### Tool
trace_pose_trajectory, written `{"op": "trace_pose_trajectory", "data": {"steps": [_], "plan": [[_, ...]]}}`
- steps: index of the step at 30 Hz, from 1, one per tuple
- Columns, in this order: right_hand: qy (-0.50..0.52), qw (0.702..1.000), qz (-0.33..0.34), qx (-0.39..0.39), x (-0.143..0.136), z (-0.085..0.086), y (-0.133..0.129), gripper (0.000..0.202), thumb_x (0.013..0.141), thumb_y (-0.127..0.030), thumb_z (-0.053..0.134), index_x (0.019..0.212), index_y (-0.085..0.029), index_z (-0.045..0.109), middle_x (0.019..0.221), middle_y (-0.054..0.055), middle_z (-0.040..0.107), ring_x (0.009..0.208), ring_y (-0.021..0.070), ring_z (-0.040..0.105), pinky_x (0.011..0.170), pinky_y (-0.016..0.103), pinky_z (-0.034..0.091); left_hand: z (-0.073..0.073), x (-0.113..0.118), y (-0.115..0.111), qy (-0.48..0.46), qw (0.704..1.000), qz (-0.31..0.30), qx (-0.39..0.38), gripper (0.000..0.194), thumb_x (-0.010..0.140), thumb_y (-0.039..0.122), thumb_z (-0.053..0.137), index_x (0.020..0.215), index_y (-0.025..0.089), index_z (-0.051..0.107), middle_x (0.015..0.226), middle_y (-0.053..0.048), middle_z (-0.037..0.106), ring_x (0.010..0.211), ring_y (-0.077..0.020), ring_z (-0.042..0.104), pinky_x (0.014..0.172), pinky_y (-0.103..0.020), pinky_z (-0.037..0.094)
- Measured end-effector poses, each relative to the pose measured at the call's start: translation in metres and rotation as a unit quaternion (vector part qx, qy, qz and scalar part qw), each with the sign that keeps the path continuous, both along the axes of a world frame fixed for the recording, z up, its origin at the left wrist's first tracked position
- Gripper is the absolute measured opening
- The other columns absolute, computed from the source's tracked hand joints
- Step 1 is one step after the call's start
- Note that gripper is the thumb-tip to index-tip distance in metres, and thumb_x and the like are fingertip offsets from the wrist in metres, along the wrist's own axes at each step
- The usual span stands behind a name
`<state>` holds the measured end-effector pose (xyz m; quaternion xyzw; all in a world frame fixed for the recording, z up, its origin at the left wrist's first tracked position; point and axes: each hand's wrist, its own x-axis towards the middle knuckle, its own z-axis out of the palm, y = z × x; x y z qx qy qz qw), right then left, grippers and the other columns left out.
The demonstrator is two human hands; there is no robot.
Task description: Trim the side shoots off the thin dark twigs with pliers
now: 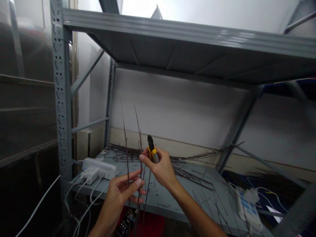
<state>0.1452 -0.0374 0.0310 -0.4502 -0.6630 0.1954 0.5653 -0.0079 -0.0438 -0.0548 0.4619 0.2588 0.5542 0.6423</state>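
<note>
Several thin dark twigs (126, 144) stand nearly upright in my left hand (124, 191), its thumb and fingers closed around them. Just above and to the right, my right hand (159, 164) grips pliers (153, 149) with yellow-and-grey handles and a black head that points up. The right thumb and forefinger also seem to pinch one twig; the exact contact is hard to make out. The twigs' thin tips rise in front of the wall, and their lower ends run down past the shelf edge.
Dark twigs (192, 176) lie piled across the grey metal shelf (168, 197). A white power strip (100, 168) with plugs and cables sits at left, another power strip (249, 205) at right. An upper shelf (172, 29) hangs overhead, and a perforated post (59, 98) rises at left.
</note>
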Motion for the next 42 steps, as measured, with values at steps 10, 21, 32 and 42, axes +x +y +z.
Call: {"op": "trace_pose_trajectory", "data": {"steps": [10, 21, 32, 42], "plan": [[-0.145, 0.988, -0.046, 0.035, 0.011, 0.016, -0.01, 0.016, 0.091, -0.036, 0.067, 0.088, -0.021, 0.066, 0.079, -0.001, 0.068, 0.075, 0.0173, 0.064, 0.072, 0.028, 0.047, 0.023, 0.027, 0.018, -0.093, 0.996, 0.014, -0.006, 0.038, 0.072, 0.045, 0.086, 0.091, 0.015, 0.074, 0.076, -0.001, 0.063, 0.055, -0.0107, 0.052, 0.038, -0.024, 0.055], [-0.635, 0.704, -0.269, 0.169, 0.049, 0.074, -0.025, 0.034, 0.089, -0.032, 0.071, 0.118, -0.02, 0.059, 0.106, 0.009, 0.066, 0.096, 0.0289, 0.058, 0.078, 0.04, 0.04, 0.021, 0.031, 0.016, -0.109, 0.994, 0.023, -0.02, 0.039, 0.067, 0.046, 0.089, 0.084, 0.013, 0.073, 0.069, 0.0, 0.061, 0.051, -0.0081, 0.048, 0.029, -0.014, 0.038], [-0.698, 0.647, -0.257, 0.168, 0.041, 0.072, -0.028, 0.011, 0.096, -0.013, 0.053, 0.102, -0.02, 0.058, 0.094, 0.005, 0.068, 0.083, 0.0235, 0.061, 0.066, 0.037, 0.034, 0.017, 0.022, 0.014, -0.102, 0.994, 0.02, -0.025, 0.038, 0.07, 0.047, 0.087, 0.081, 0.014, 0.071, 0.058, 0.005, 0.051, 0.042, -0.003, 0.035, 0.03, -0.011, 0.024], [-0.663, 0.658, -0.322, 0.155, 0.046, 0.111, -0.027, 0.028, 0.087, -0.037, 0.074, 0.105, -0.021, 0.059, 0.102, 0.005, 0.069, 0.093, 0.0267, 0.061, 0.07, 0.037, 0.037, 0.006, 0.021, 0.026, -0.1, 0.993, 0.066, -0.025, 0.044, 0.065, 0.048, 0.09, 0.085, 0.013, 0.072, 0.058, 0.005, 0.052, 0.04, -0.0027, 0.033, 0.031, -0.012, 0.023]]}}
